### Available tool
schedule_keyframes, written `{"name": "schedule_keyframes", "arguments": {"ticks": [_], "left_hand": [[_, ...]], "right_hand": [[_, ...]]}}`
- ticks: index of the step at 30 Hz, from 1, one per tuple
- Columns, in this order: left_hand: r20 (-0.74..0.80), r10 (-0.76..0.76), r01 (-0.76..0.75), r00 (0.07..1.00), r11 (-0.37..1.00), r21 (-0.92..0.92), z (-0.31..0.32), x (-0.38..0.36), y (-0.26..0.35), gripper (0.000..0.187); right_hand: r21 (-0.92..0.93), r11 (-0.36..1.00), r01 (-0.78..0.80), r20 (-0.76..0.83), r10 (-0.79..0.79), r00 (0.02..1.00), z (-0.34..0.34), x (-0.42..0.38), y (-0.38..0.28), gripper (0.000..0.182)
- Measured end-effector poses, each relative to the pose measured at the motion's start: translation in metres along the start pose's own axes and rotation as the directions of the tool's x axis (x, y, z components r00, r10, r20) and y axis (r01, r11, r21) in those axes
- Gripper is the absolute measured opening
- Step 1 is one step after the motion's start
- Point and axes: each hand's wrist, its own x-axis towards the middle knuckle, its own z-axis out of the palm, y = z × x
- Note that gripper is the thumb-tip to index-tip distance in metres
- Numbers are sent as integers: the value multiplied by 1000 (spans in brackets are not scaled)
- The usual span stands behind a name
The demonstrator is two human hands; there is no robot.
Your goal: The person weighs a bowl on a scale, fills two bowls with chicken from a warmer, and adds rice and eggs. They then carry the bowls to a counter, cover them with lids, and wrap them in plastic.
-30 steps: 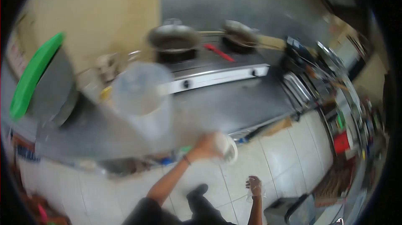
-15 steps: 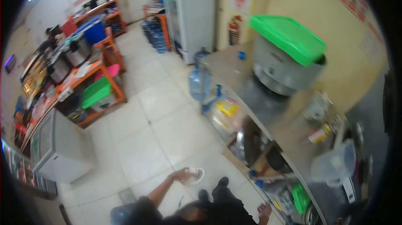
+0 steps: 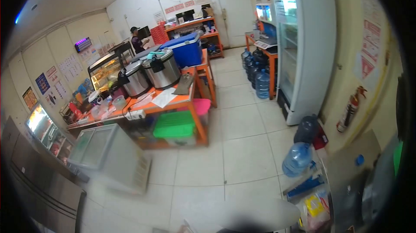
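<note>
Close to the camera, a large pale shape fills the bottom middle, too blurred for me to name. A dark smear overlaps its lower edge. Beside it, a small blurred patch at the bottom edge may be part of my left hand, but no fingers can be made out. My right hand is out of view. At lower right stands a clear blue water jug, with yellow-and-clear plastic packs on the shelf under the metal counter.
A white chest freezer stands left on the tiled floor. Behind it, an orange table bears steel pots and a blue cooler. A person stands at the back. A tall glass-door fridge is at right.
My view has swung up and left, bringing the room forward. My left hand, which held a small white round thing, has left its earlier place. My right hand has gone out of view.
</note>
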Motion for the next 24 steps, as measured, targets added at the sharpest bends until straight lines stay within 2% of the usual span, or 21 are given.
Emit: {"name": "schedule_keyframes", "arguments": {"ticks": [3, 5, 7, 8, 9, 11, 12, 14, 15, 16, 17, 18, 19, 21, 22, 23, 24], "left_hand": [[-91, 156, -163, 984, 983, -81, 35, 24, 49, 61], [-114, 219, -234, 969, 963, -137, 61, 54, 85, 61], [-131, 255, -276, 958, 944, -183, 96, 94, 124, 61], [-136, 269, -292, 954, 937, -193, 115, 117, 147, 61], [-135, 272, -295, 953, 934, -201, 135, 140, 171, 61], [-115, 283, -302, 952, 929, -214, 180, 190, 229, 61], [-93, 290, -304, 952, 930, -208, 206, 217, 261, 61], [-2, 313, -309, 950, 937, -165, 259, 275, 329, 61], [77, 328, -318, 942, 941, -113, 292, 308, 366, 61], [132, 316, -310, 940, 949, -63, 331, 338, 404, 61], [56, 109, -110, 992, 994, 11, 364, 369, 461, 59], [35, 36, -37, 999, 999, 40, 409, 399, 509, 60], [37, -9, 8, 999, 999, 33, 458, 431, 553, 62], [48, -86, 86, 995, 996, 8, 555, 499, 636, 70], [200, -15, -13, 980, 990, 138, 598, 537, 670, 74], [315, -19, -55, 949, 973, 223, 639, 579, 704, 75], [282, -87, 37, 955, 983, 178, 676, 622, 739, 72]], "right_hand": [[10, 977, 213, 135, -213, 968, 98, 107, -190, 20], [177, 922, 343, 285, -382, 879, 190, 169, -333, 18], [323, 869, 375, 433, -489, 757, 281, 200, -477, 15], [165, 817, 553, 382, -570, 728, 326, 175, -547, 14], [159, 813, 560, 383, -574, 723, 352, 184, -600, 14], [347, 704, 619, 565, -684, 461, 408, 201, -690, 20], [347, 697, 628, 557, -692, 459, 428, 208, -725, 20], [292, 847, 445, 645, -517, 562, 437, 232, -760, 25], [-34, 636, 771, 590, -610, 529, 436, 254, -771, 28], [-365, 282, 887, 577, -679, 453, 433, 332, -745, 31], [-102, 589, 802, 579, -620, 529, 396, 430, -697, 36], [171, 800, 576, 576, -555, 600, 370, 447, -687, 43], [-149, 931, 335, 263, -289, 920, 356, 386, -706, 43], [-158, 976, 152, 68, -143, 987, 339, 362, -750, 43], [-145, 984, 103, 20, -101, 995, 344, 366, -777, 43], [-132, 989, 66, -18, -69, 997, 350, 371, -804, 43], [-123, 992, 33, -49, -39, 998, 361, 379, -834, 42]]}}
